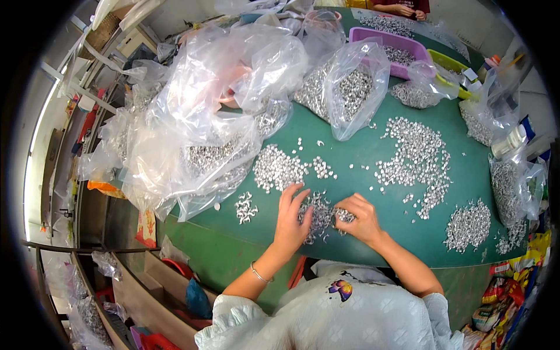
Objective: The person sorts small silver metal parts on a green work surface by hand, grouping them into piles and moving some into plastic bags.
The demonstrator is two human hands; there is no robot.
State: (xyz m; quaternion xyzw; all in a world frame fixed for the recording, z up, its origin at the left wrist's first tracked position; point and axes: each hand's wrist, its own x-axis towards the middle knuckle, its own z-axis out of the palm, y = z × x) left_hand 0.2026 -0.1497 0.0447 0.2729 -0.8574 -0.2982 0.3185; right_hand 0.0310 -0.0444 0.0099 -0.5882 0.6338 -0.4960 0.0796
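Note:
A small heap of curved silvery metal pieces (318, 217) lies on the green table near its front edge, between my two hands. My left hand (290, 219) rests at the heap's left side, fingers apart and bent toward it, with no piece visible in its grasp. On the other side my right hand (361, 217) curls its fingers and thumb around a cluster of the silvery pieces (345, 215). A smaller group of curved pieces (245, 209) sits to the left. Just beyond my left hand spreads a pile of small chunky silvery pieces (279, 168).
Large clear plastic bags (204, 122) of metal parts crowd the left. Another filled bag (356, 87), a purple basket (389, 36) and a green basket (446, 61) stand farther back. Loose silvery piles (468, 226) lie at right. Another person's hands (408, 10) show at the far edge.

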